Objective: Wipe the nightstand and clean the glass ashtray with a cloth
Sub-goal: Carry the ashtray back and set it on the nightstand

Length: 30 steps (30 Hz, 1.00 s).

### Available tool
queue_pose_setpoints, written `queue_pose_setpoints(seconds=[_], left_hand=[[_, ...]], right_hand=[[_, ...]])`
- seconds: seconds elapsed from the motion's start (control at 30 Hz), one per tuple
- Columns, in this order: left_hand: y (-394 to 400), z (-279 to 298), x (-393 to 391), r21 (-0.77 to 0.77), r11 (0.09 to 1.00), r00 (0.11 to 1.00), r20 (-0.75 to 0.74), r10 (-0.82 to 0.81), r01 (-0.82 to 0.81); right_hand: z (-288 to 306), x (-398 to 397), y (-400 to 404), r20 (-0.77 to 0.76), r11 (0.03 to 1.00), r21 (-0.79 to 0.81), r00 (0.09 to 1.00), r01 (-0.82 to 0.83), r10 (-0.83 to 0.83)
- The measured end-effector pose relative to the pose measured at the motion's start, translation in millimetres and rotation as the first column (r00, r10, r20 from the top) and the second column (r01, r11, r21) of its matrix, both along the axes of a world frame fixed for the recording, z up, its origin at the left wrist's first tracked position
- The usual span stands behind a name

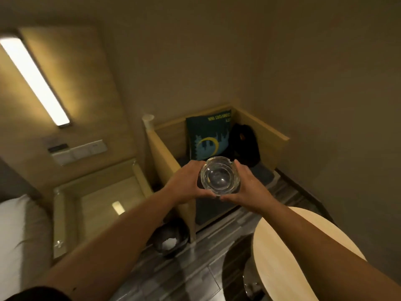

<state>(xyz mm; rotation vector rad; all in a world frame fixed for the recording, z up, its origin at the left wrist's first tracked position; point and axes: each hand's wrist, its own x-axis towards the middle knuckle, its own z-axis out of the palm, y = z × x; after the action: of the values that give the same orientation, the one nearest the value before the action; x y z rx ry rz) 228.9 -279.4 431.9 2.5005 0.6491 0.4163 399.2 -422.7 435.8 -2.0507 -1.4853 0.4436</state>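
From the head camera, I have the glass ashtray up in the air between both hands, left hand and right hand curled round its sides, probably to inspect it. No cloth shows. The nightstand sits lower left, well apart.

hotel rm, bed, nightstand, switch panel
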Motion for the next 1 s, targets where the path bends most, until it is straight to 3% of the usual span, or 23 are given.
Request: queue_pose_setpoints(seconds=[0.27, 0.53, 1.0], left_hand=[[68.9, -20.8, -156.5, -0.014, 0.957, 0.957, 0.030, 0.289, -0.289], [134.5, -34.2, -302.9, -0.004, 0.905, 0.905, -0.015, 0.425, -0.426], [212.1, -58.9, -423.6, -0.030, 0.802, 0.802, -0.075, 0.593, -0.596]], right_hand=[[-9.0, -127.1, 118.0, -0.020, 0.965, -0.010, 0.964, -0.264, 0.263], [-30.8, -259.6, 214.1, -0.038, 0.923, -0.036, 0.924, -0.382, 0.381], [-52.3, -375.5, 329.5, 0.019, 0.843, -0.070, 0.844, -0.533, 0.535]])
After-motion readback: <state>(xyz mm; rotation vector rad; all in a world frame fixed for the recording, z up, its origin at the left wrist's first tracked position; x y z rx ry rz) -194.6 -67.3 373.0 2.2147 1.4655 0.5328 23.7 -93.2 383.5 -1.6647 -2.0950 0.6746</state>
